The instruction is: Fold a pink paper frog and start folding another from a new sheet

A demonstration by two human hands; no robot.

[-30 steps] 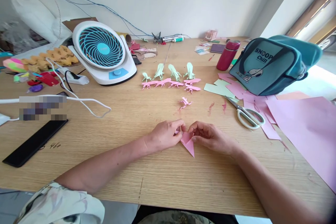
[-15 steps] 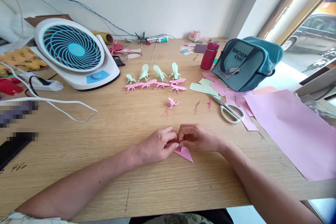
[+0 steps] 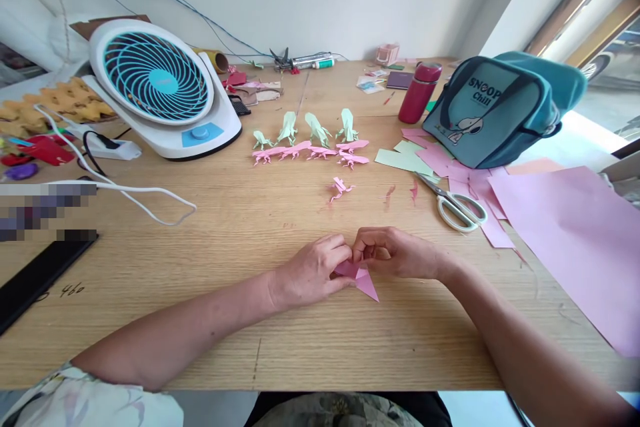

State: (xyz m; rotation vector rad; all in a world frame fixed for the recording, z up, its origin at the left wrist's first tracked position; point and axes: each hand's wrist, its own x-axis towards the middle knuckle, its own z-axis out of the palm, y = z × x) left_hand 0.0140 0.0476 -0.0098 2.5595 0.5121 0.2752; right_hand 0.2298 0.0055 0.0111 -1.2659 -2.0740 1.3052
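Note:
Low over the front middle of the table, my left hand (image 3: 320,267) is closed on a folded piece of pink paper (image 3: 367,285), its thumb pressed along the near side. My right hand (image 3: 400,252) pinches the paper's upper edge from the other side, fingers bent. A pointed pink corner sticks out between the hands towards me; the rest of the paper is partly covered by my fingers. Beyond the hands stands a small pink folded-paper figure (image 3: 341,189). Farther back are a row of pink paper figures (image 3: 320,152) and several pale green ones (image 3: 316,129).
White-handled scissors (image 3: 457,208) lie right of the figures, beside pink and green paper scraps (image 3: 407,161). A large pink sheet (image 3: 575,247) covers the right side. Behind are a teal bag (image 3: 480,120) and a red bottle (image 3: 420,95). A fan (image 3: 160,90) and white cable (image 3: 165,219) occupy the left.
The whole view has shifted, so things appear farther right. My right hand's fingers have opened apart slightly and lifted from my left thumb, and more of the pink paper shows between the hands.

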